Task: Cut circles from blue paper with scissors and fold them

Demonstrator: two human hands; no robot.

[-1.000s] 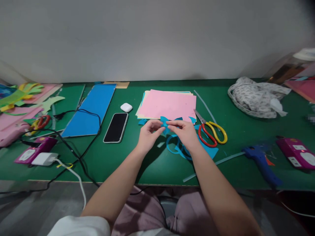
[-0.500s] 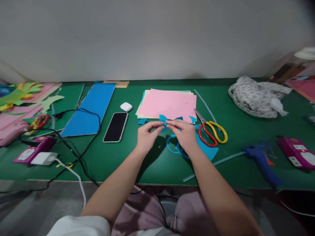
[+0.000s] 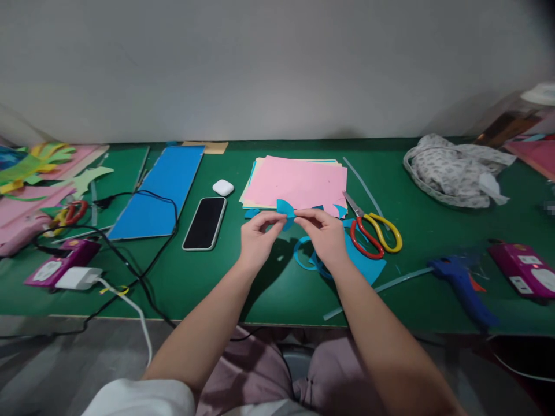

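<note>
We held a small blue paper cutout (image 3: 285,208) above the green table (image 3: 269,289), pinched between our left hand (image 3: 258,238) and right hand (image 3: 323,234), just before the pink paper stack (image 3: 299,182). Scissors (image 3: 372,228) lay right.

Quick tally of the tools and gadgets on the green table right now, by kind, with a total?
Scissors: 2, red-and-yellow scissors and a second pair at far left
Glue gun: 1
Phone: 1
Earbud case: 1
White charger: 1
Magenta boxes: 2
Total: 8
</note>
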